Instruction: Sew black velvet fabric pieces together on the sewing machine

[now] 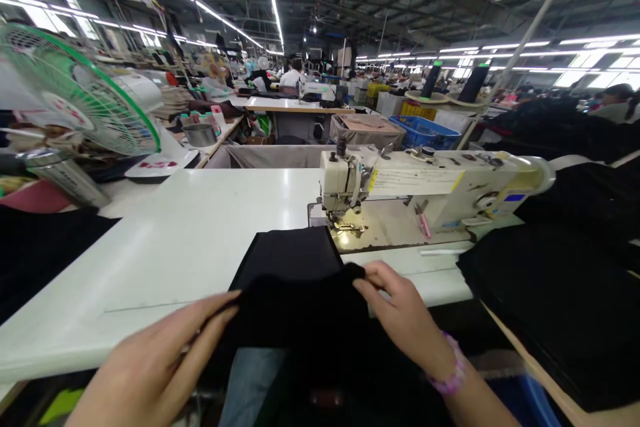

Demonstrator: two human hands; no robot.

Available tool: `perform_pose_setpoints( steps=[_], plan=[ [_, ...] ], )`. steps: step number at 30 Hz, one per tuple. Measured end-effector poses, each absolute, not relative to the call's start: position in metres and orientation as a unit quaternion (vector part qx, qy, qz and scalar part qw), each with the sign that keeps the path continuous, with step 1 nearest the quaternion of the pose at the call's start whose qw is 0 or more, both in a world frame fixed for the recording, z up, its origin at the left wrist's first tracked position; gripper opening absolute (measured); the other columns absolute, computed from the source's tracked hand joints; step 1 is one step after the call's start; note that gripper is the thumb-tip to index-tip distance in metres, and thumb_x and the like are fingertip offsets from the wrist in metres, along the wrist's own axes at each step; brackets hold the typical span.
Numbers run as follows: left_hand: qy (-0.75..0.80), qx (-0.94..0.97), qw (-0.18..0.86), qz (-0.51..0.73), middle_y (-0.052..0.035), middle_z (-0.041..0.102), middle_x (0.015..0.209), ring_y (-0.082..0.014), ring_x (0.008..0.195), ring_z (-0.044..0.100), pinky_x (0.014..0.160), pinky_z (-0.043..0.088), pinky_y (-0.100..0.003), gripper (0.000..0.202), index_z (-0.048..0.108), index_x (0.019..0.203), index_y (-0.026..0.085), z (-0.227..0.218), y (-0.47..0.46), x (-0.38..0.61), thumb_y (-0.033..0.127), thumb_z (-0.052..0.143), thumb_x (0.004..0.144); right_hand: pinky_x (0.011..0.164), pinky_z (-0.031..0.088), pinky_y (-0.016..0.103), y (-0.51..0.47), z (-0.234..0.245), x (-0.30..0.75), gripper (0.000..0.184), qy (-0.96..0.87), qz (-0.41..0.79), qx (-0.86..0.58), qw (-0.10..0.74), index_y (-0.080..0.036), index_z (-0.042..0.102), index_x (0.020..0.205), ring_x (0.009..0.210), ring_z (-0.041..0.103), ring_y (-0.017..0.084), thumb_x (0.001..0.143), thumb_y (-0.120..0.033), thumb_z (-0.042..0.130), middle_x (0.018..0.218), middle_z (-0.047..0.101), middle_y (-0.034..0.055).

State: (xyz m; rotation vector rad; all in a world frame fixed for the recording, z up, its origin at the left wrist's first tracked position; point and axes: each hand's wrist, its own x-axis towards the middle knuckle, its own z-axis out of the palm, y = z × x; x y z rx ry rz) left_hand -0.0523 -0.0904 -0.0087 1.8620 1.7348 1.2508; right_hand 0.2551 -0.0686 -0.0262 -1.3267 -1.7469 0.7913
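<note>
A black fabric piece (295, 253) lies partly on the white sewing table, its near part lifted over the front edge. My left hand (155, 353) pinches its left corner between thumb and fingers. At the opposite corner my right hand (393, 300), with a purple band on the wrist, grips the fabric between thumb and forefinger. Just beyond the cloth's far right corner stands the sewing machine (425, 183), its needle and presser foot (347, 223) over the metal plate. Pink-handled thread snips (423, 221) rest on the machine bed.
Stacked black fabric (545, 307) sits at the right. On the left are a green fan (85, 93), a steel flask (65, 177) and more dark cloth (40, 247). A blue crate (425, 132) and a worktable (300, 107) stand behind the machine; a person (293, 75) sits farther back.
</note>
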Motion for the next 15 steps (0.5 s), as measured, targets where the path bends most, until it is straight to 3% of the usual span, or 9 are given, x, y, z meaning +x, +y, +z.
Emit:
perform_pose_setpoints(
  steps=[3,5,10,15],
  plan=[
    [0.674,0.711,0.018,0.199,-0.0083,0.076,0.083,-0.0324,0.07,0.069,0.062,0.051,-0.039,0.039,0.073,0.091,0.028,0.003,-0.026,-0.052,0.055,0.047,0.084,0.064,0.046,0.024,-0.014,-0.036,0.231,0.012,-0.679,0.254,-0.568,0.388,-0.022,0.063,0.09,0.066,0.063,0.016,0.095,-0.03,0.056,0.071,0.067,-0.0027],
    [0.695,0.708,-0.01,0.125,-0.0136,0.073,0.085,-0.0358,0.077,0.069,0.066,0.051,-0.043,0.038,0.069,0.088,0.022,-0.002,0.015,-0.045,0.044,0.038,0.09,0.066,0.046,0.027,0.017,-0.048,0.215,0.009,-0.672,0.226,-0.594,0.38,-0.022,0.064,0.086,0.068,0.064,0.018,0.092,-0.024,0.058,0.073,0.068,-0.0008],
    [0.689,0.709,0.017,0.149,-0.0191,0.067,0.099,-0.0352,0.093,0.065,0.076,0.052,-0.044,0.016,0.061,0.08,0.019,-0.045,0.073,-0.043,0.029,0.049,0.082,0.082,0.047,0.038,0.046,-0.076,0.195,0.016,-0.657,0.191,-0.617,0.388,-0.022,0.06,0.071,0.082,0.064,0.025,0.084,-0.013,0.061,0.078,0.066,0.0058],
    [0.653,0.72,0.059,0.226,-0.0094,0.064,0.082,-0.0285,0.082,0.064,0.08,0.052,-0.042,0.003,0.051,0.079,0.023,-0.065,0.064,-0.048,0.023,0.048,0.079,0.106,0.038,0.048,0.032,-0.09,0.201,0.013,-0.64,0.208,-0.592,0.444,-0.022,0.06,0.073,0.115,0.055,0.03,0.081,-0.013,0.062,0.109,0.065,0.012]
  ],
)
